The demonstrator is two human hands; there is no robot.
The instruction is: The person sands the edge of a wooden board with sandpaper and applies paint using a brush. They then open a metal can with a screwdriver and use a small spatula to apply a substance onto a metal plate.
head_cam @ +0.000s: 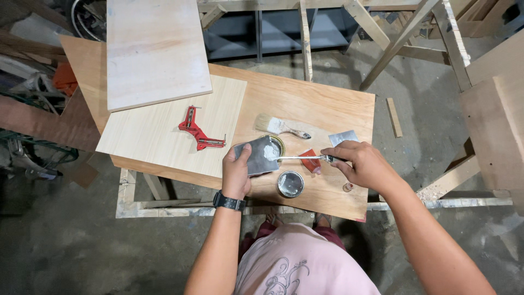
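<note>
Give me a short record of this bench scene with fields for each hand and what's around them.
left hand: holds a grey metal plate with white paste on it
right hand: holds a screwdriver, tip at the paste
near hands: tin lid, paintbrush
further left: red corner clamp on a pale board

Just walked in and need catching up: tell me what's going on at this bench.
A person stands at a plywood table. The left hand holds a flat metal scraper carrying whitish paste; the right hand holds a screwdriver with its tip in that paste. A round lid, a paintbrush and a red corner clamp lie nearby.
</note>
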